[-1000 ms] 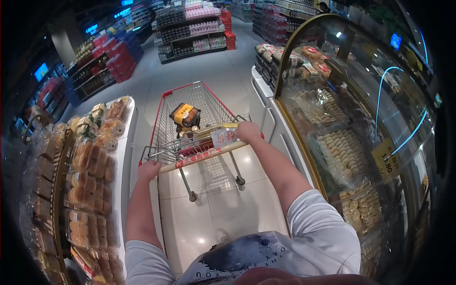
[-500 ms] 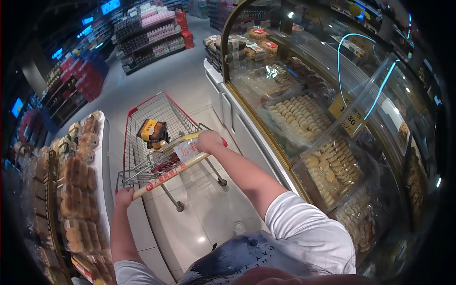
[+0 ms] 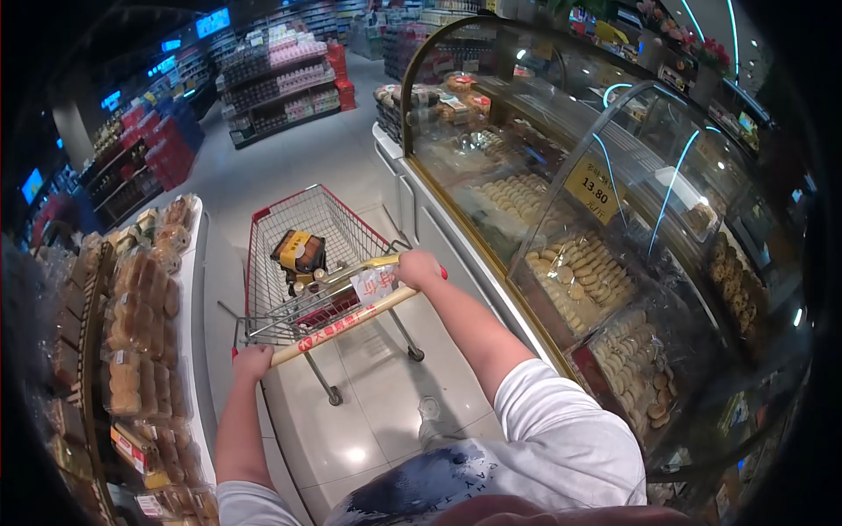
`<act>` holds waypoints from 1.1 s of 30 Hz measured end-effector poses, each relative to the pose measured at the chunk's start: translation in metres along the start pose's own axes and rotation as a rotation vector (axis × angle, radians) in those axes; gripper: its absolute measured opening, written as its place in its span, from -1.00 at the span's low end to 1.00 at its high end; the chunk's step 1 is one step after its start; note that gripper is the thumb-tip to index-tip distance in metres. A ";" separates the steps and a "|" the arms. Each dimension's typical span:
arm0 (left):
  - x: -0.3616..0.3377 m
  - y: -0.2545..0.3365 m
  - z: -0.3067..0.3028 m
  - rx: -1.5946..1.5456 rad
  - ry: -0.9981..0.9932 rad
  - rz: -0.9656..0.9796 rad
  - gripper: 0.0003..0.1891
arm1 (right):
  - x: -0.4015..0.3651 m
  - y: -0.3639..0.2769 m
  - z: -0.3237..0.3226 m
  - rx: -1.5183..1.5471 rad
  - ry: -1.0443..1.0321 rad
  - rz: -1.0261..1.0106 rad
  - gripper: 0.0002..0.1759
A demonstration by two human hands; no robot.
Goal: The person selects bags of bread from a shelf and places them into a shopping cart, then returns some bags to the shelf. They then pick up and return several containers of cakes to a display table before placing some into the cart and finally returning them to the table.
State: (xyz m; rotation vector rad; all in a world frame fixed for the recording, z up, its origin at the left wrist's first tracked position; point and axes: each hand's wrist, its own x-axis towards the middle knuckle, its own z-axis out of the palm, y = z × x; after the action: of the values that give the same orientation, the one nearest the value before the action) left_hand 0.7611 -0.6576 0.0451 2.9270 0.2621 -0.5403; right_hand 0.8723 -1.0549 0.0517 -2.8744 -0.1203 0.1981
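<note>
A shopping cart (image 3: pixel 320 215) with a red rim and wire mesh stands in front of me. Its pale handle bar (image 3: pixel 338 329) has red lettering and slopes up to the right. My left hand (image 3: pixel 253 360) is wrapped round the bar's left end. Near the right end, my right hand (image 3: pixel 421 270) is closed on the same bar, beside a clear bag with red print (image 3: pixel 374 285). A dark food tray with a yellow label (image 3: pixel 300 252) lies in the cart, with smaller items below it that I cannot make out.
On the right runs a glass bakery case with trays of cookies (image 3: pixel 579 279) and a yellow price sign (image 3: pixel 593 188). Packaged bread (image 3: pixel 140 324) fills the left shelf. Stocked shelves (image 3: pixel 281 79) and red boxes (image 3: pixel 171 153) stand ahead. Tiled floor (image 3: pixel 351 430) shows under the cart.
The cart and both my hands appear farther right in view. The cookie case and price sign have shifted as the view moved. A foot now shows below the cart. Both hands keep their hold.
</note>
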 end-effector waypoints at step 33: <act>-0.313 0.037 0.093 -0.146 0.018 -0.058 -0.53 | -0.305 0.055 -0.014 -0.015 -0.048 -0.044 -0.63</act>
State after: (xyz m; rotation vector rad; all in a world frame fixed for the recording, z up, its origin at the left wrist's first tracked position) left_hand 0.4492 -0.7552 0.0780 2.7909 0.3731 -0.4820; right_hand 0.5772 -1.1412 0.0885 -2.8794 -0.1947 0.2583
